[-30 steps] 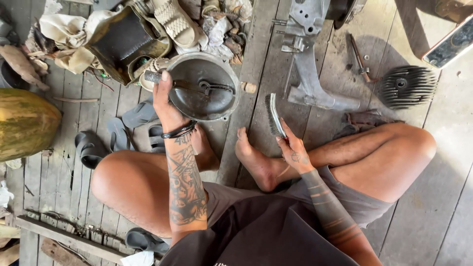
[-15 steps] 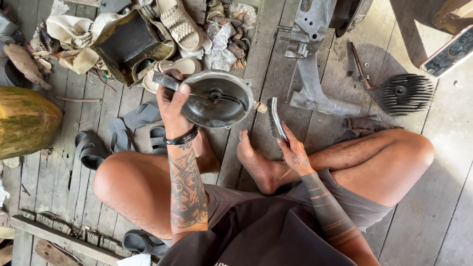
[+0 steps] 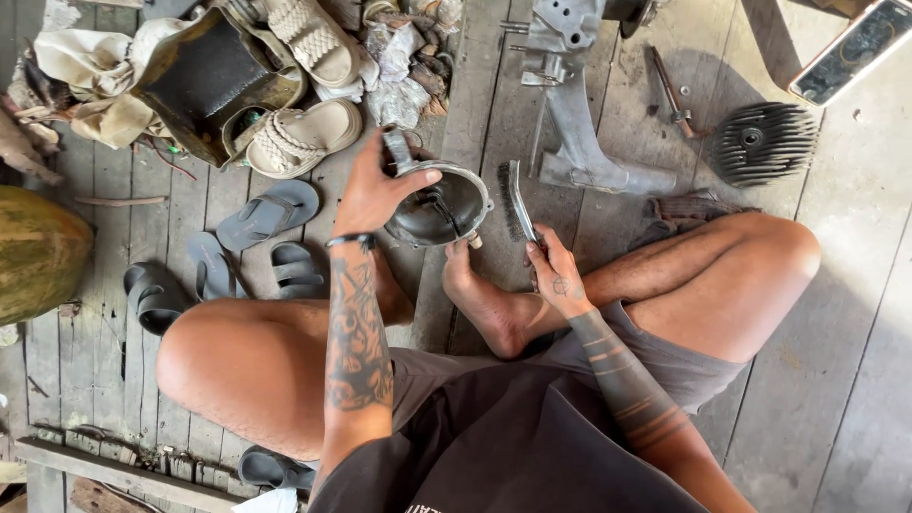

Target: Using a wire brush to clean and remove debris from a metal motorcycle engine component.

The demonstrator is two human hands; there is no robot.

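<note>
Metal cover (image 3: 445, 204) in left hand (image 3: 375, 195); right hand (image 3: 560, 275) holds wire brush (image 3: 514, 199).

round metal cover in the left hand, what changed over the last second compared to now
The left hand has turned the round metal cover from face-up to tilted on edge, open side toward the right hand, and brought it lower, nearer the bare foot. The right hand kept its grip on the wire brush, now close beside the cover's rim. The crossed legs, the finned cylinder head and the sandals lie as before.
</note>
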